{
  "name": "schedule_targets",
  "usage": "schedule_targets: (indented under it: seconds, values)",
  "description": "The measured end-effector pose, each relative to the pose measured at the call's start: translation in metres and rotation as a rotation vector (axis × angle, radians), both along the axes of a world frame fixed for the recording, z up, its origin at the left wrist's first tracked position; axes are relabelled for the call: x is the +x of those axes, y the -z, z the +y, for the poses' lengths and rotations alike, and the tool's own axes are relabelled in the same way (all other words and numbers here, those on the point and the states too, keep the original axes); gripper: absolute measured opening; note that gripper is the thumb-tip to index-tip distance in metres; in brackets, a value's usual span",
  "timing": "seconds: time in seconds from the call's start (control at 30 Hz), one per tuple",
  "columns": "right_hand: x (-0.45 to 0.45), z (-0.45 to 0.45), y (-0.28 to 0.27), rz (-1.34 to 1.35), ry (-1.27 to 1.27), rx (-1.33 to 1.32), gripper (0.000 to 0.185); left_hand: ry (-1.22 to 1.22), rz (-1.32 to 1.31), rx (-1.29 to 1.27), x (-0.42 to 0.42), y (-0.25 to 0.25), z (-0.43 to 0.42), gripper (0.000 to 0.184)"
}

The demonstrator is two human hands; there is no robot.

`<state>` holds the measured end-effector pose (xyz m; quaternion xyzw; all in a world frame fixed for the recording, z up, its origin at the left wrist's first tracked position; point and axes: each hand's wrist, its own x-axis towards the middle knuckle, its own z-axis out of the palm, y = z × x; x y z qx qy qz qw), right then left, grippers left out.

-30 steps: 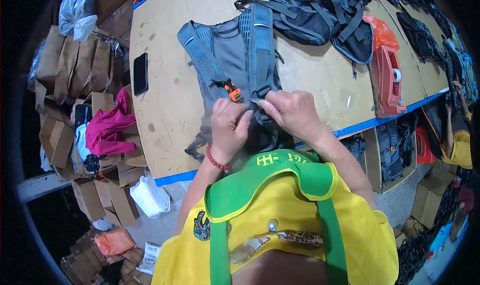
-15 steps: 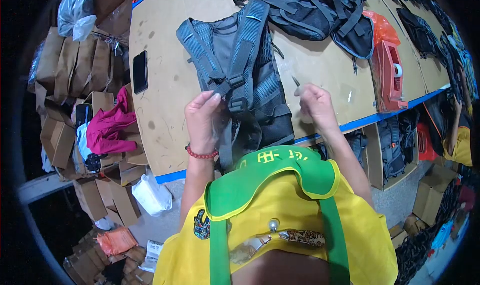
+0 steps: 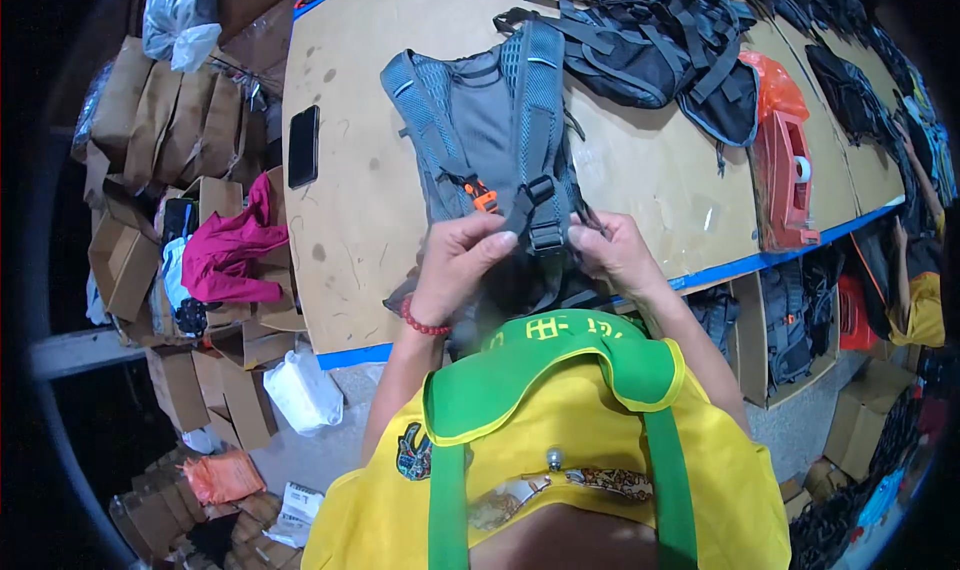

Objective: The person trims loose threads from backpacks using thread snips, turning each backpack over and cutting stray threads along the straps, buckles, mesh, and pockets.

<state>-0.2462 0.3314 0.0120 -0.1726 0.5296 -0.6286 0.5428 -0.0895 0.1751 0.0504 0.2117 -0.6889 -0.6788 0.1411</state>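
Note:
A grey-blue backpack (image 3: 478, 105) lies on the cardboard-covered table, its mesh shoulder straps facing up. An orange buckle (image 3: 484, 198) sits on its left strap, and black buckles (image 3: 545, 235) hang on the right strap. My left hand (image 3: 458, 265), with a red bead bracelet (image 3: 424, 320) at the wrist, pinches a dark strap beside the black buckles. To the right of the buckles, my right hand (image 3: 618, 254) has its fingers closed at the pack's edge. A thin dark thing shows at those fingertips, too small to make out.
A phone (image 3: 303, 146) lies on the table's left side. More dark backpacks (image 3: 640, 65) are piled at the back. A red tape dispenser (image 3: 785, 185) stands at right. A co-worker's arm (image 3: 903, 280) shows at the far right. Open cartons (image 3: 125, 260) are on the left.
My right hand has come back leftward to the backpack from the bare tabletop. The right shoulder strap has swung back rightward, and the orange buckle shows again. My left hand still pinches a strap.

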Motion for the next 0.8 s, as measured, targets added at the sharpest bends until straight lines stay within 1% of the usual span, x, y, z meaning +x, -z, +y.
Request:
schedule_targets:
  seconds: [0.07, 0.1, 0.13, 0.2, 0.23, 0.33, 0.37, 0.4, 0.43, 0.47, 0.5, 0.53, 0.6, 0.63, 0.73, 0.77, 0.8]
  values:
    - [0.004, -0.002, 0.005, 0.005, -0.032, -0.014, 0.022, 0.067, 0.041, -0.113, -0.003, 0.001, 0.003, 0.022]
    - [0.005, -0.002, 0.003, -0.006, -0.046, -0.008, 0.022, 0.138, -0.007, -0.146, -0.002, 0.000, 0.000, 0.029]
    - [0.005, -0.002, 0.002, -0.018, -0.060, -0.003, 0.021, 0.124, 0.052, -0.268, -0.004, 0.000, -0.001, 0.032]
    - [0.003, -0.001, 0.005, -0.064, -0.008, -0.030, 0.019, 0.095, 0.163, -0.508, -0.005, 0.005, 0.001, 0.040]
    - [0.000, 0.000, 0.004, -0.107, 0.007, -0.043, 0.018, 0.120, 0.057, -0.635, 0.001, 0.006, 0.000, 0.062]
    - [-0.008, 0.008, 0.007, -0.219, 0.078, -0.098, 0.013, -0.040, -0.269, -1.032, 0.009, -0.004, 0.011, 0.078]
    - [-0.010, 0.013, 0.008, -0.241, 0.109, -0.118, 0.013, -0.101, -0.333, -0.934, 0.014, 0.004, 0.010, 0.087]
    - [-0.013, 0.017, 0.010, -0.263, 0.140, -0.138, 0.012, -0.199, -0.343, -0.843, 0.019, 0.015, 0.007, 0.080]
    - [-0.014, 0.021, 0.012, -0.234, 0.197, -0.110, 0.012, -0.216, -0.320, -0.763, 0.027, 0.024, 0.002, 0.076]
    - [-0.017, 0.024, 0.016, -0.215, 0.190, -0.081, 0.010, -0.231, -0.296, -0.682, 0.035, 0.029, -0.002, 0.073]
    - [-0.020, 0.028, 0.018, -0.195, 0.184, -0.052, 0.009, -0.221, -0.256, -0.575, 0.038, 0.020, -0.001, 0.065]
    - [-0.022, 0.030, 0.019, -0.174, 0.179, -0.023, 0.009, -0.237, -0.251, -0.524, 0.043, 0.021, 0.000, 0.063]
    - [-0.012, 0.026, 0.015, 0.087, 0.166, -0.003, 0.015, -0.276, -0.236, -0.425, 0.051, 0.027, 0.000, 0.060]
    - [-0.006, 0.021, 0.012, 0.217, 0.155, 0.005, 0.019, -0.275, -0.189, -0.416, 0.054, 0.032, -0.002, 0.061]
    - [0.006, 0.004, 0.015, 0.594, -0.046, -0.220, 0.025, -0.322, -0.141, -0.221, 0.063, 0.043, -0.002, 0.063]
    - [0.011, -0.002, 0.018, 0.718, -0.098, -0.282, 0.026, -0.352, -0.079, -0.160, 0.065, 0.048, -0.002, 0.063]
    - [0.018, -0.009, 0.020, 0.850, -0.138, -0.315, 0.025, -0.378, -0.092, -0.158, 0.067, 0.047, -0.001, 0.063]
